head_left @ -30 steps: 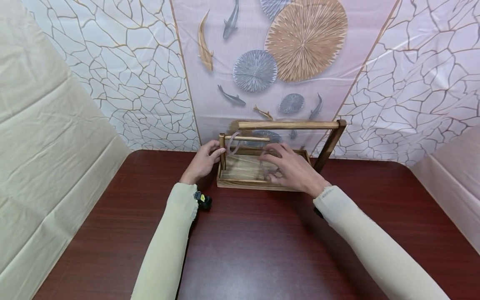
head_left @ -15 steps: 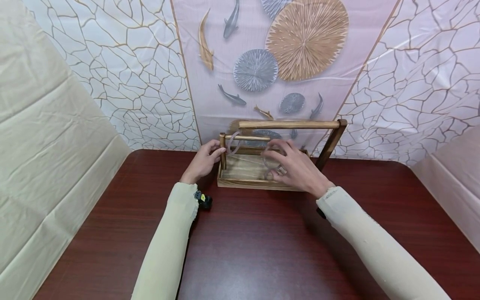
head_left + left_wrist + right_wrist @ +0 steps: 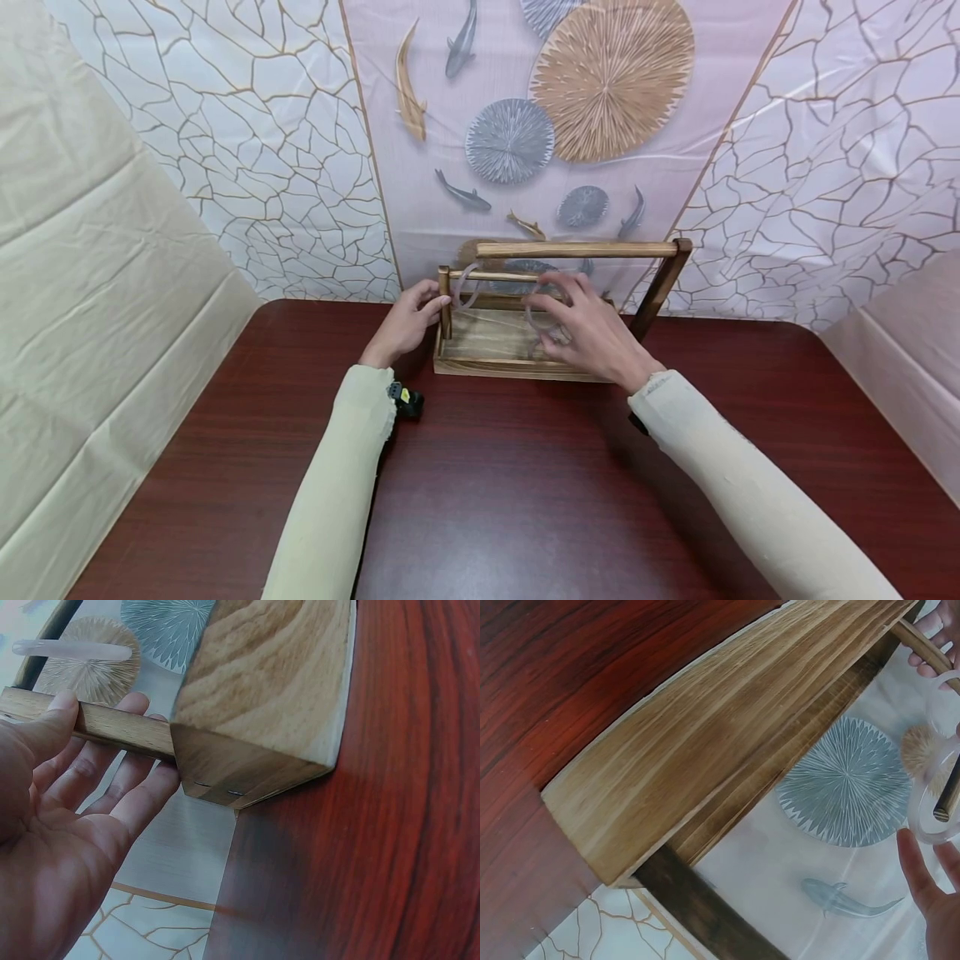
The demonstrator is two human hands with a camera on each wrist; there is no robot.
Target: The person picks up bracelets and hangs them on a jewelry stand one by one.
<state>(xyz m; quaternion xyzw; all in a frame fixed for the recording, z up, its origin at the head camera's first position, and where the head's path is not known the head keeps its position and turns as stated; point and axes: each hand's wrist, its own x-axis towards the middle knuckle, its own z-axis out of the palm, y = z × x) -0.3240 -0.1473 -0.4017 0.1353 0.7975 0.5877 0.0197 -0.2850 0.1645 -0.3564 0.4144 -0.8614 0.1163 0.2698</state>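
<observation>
A wooden rack stands at the back of the table, with a tray base (image 3: 517, 369), a short lower bar (image 3: 495, 276) and a longer upper bar (image 3: 577, 250). My left hand (image 3: 408, 321) grips the short post (image 3: 124, 727), thumb on one side and fingers on the other. One pale lilac, see-through bangle (image 3: 467, 287) hangs on the lower bar near that post. With thumb and fingertips my right hand (image 3: 588, 333) holds a second such bangle (image 3: 921, 799). In the right wrist view, the lower bar's free end (image 3: 946, 806) shows within this ring. Part of the right hand lies outside that view.
On the right, a tall dark post (image 3: 660, 287) carries the upper bar above the right hand. Close behind the rack is a printed cloth backdrop (image 3: 510, 142). The dark red table (image 3: 480, 483) stretches in front, and a pale cloth wall (image 3: 112, 333) rises at left.
My right hand has shifted slightly up and to the right with the bangle, which now sits at the lower bar's free end. The left hand stays on the post.
</observation>
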